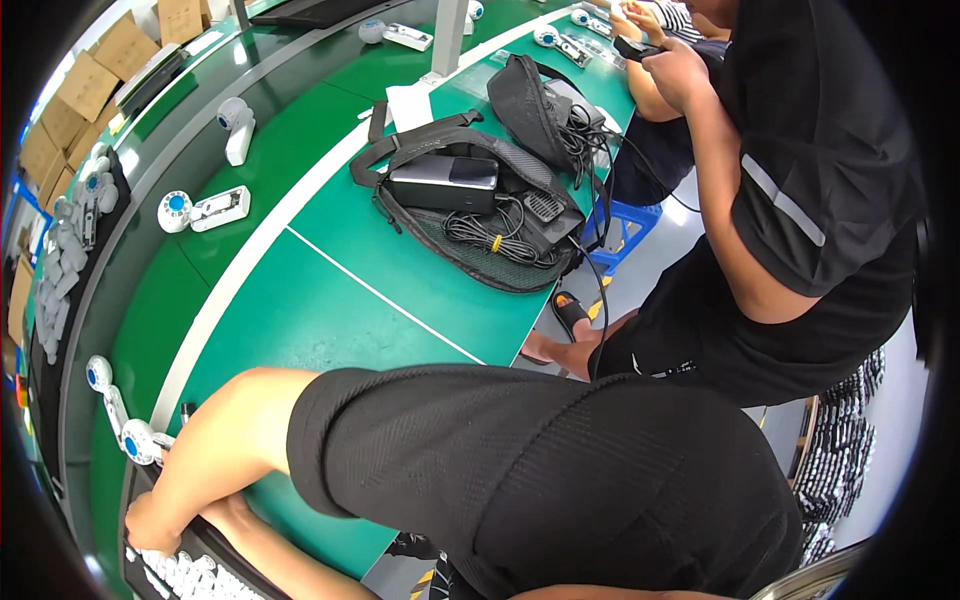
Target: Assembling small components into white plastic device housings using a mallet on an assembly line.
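My right arm, in a black sleeve, reaches across to the lower left. My right hand [152, 524] is down at a dark tray [130, 572] of small white parts [205, 578]. Its fingers are curled at the parts; what they pinch is too small to make out. My left hand [226, 508] lies partly behind my right forearm, its fingers hidden. Just beyond my hands is a white camera-like device [138, 441] with a round head and blue centre. A similar white device [100, 375] lies farther on, and a small black cylinder [187, 411] stands near my forearm.
An open black bag [470, 265] holds a dark box and coiled cables on the green table [330, 310]. More white devices [205, 210] lie on the green belt [270, 130]. A co-worker [830, 170] stands at right. Cardboard boxes [85, 85] and grey parts [62, 255] line the far side.
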A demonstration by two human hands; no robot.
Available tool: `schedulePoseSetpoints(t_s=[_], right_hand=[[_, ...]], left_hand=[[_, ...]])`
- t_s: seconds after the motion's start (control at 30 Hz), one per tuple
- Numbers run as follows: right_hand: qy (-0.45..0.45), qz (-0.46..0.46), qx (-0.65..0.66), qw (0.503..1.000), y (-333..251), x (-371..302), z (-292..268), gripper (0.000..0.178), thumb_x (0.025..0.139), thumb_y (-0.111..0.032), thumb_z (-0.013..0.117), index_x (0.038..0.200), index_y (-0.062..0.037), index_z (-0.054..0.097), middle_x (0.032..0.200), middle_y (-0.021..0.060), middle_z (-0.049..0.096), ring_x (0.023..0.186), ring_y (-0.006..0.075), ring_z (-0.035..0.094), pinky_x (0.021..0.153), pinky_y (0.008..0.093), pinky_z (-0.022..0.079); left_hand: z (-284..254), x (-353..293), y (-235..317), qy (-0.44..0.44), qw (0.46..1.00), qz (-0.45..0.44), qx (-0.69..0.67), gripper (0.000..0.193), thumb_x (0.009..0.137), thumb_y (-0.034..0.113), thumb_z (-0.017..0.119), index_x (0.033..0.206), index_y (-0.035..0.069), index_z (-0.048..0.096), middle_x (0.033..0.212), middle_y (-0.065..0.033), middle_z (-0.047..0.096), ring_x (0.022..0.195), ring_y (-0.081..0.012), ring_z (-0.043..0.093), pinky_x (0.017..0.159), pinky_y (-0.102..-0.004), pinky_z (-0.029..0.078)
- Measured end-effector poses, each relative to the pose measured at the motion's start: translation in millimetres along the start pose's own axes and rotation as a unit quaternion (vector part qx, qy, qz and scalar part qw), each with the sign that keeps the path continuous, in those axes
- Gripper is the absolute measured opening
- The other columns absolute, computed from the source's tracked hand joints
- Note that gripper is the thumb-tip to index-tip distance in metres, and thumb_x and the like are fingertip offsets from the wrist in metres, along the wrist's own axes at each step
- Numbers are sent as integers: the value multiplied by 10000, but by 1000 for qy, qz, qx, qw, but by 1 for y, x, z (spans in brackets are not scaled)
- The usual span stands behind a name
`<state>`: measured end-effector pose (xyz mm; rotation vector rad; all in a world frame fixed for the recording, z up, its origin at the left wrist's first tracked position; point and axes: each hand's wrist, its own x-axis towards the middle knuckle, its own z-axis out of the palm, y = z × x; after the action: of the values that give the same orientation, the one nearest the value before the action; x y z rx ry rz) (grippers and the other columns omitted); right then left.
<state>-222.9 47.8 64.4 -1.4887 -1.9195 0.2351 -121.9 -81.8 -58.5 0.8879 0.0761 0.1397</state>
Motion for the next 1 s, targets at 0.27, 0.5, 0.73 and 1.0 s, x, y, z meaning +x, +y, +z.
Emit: schedulePoseSetpoints(t_s=[0.27,0.5,0.73,1.0], right_hand=[[199,53,435,877,-12,-124,-121,309,734,-206,730,972,-11,710,853,76,685,765,175,648,693,318,536],[18,149,328,933,11,-194,-203,223,829,-147,734,987,-1,676,824,68,658,718,106,632,627,255,520],[-38,216,168,961,14,-192,-205,293,802,-178,773,837,-12,534,731,50,611,637,111,610,570,251,484],[-21,227,165,960,17,-190,-195,354,773,-226,798,853,-1,537,731,65,614,642,146,611,601,283,496]], left_hand=[[-41,-120,79,273,932,193,136,482,981,325,523,1371,66,408,1279,-68,519,1183,-206,514,1018,-366,430],[50,-103,100,268,914,221,209,702,781,120,746,1330,51,313,1125,-82,520,897,-175,607,712,-301,568],[46,-105,90,238,877,253,331,758,762,-51,638,1396,45,234,1181,-98,465,970,-186,573,821,-330,525],[63,-101,79,183,901,250,303,783,776,-107,572,1437,44,181,1242,-127,447,1041,-203,563,833,-338,512]])
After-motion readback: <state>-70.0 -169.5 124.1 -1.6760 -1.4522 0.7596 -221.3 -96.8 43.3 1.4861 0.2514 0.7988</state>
